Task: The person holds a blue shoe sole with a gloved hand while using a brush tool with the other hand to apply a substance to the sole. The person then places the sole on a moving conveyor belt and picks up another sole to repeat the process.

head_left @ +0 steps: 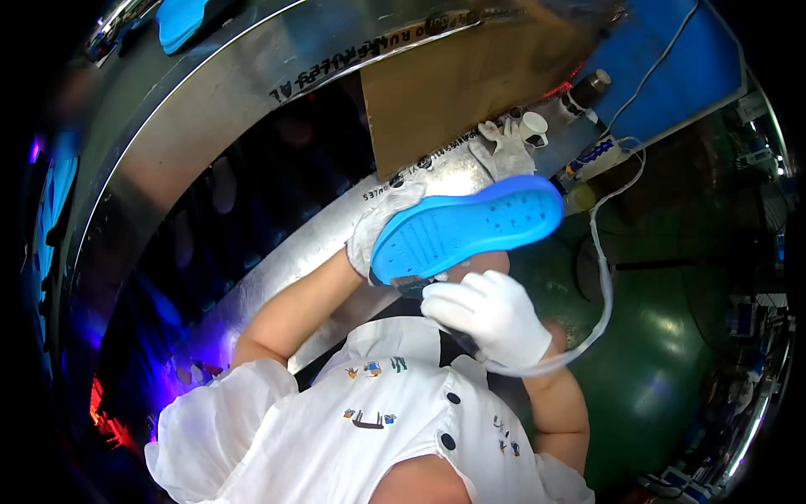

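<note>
A bright blue shoe sole (470, 227) is held up in front of me, tilted, its holed and grooved face in view. My left hand (375, 228), in a white glove, grips it at the left end; most of the fingers are hidden behind it. My right hand (495, 319), also white-gloved, is curled just below the sole's lower edge. Next to its fingertips a small dark, flat piece (410, 284) lies against that edge. A pale hose (606, 290) runs to my right hand; what the fingers close on is mostly hidden.
A metal-edged bench (315, 214) curves behind the sole, with a brown cardboard sheet (445, 101) over it. A spare glove (506, 151), a white cup (533, 128) and a dark bottle (586, 91) stand towards the right. Another blue piece (179, 23) lies at the far left.
</note>
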`<act>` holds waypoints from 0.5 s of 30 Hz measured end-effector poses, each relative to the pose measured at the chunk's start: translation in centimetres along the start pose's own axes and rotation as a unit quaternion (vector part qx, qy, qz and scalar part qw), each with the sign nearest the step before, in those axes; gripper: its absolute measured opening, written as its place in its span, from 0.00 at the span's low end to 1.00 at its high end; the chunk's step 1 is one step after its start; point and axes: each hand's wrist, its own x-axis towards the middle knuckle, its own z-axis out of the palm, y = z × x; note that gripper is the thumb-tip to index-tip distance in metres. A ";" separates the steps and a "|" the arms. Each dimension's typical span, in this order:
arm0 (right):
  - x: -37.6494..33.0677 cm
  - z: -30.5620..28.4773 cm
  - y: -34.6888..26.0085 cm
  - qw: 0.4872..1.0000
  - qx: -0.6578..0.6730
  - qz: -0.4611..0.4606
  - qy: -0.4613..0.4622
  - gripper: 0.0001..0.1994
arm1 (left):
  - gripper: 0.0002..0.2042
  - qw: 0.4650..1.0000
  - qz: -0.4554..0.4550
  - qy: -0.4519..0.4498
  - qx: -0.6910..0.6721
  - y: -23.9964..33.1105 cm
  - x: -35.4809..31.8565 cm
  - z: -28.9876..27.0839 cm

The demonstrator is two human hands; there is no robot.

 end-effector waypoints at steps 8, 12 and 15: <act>0.2 0.7 -0.4 0.997 0.042 0.057 0.032 0.10 | 0.30 0.942 0.030 0.174 0.285 1.7 0.3 1.4; -0.1 1.0 2.0 0.971 0.131 0.077 0.186 0.12 | 0.28 0.963 -0.090 0.056 0.248 3.5 0.5 1.8; -0.1 -0.3 -0.4 0.997 -0.007 0.035 0.062 0.14 | 0.29 0.941 -0.006 0.144 0.307 3.8 1.1 -0.3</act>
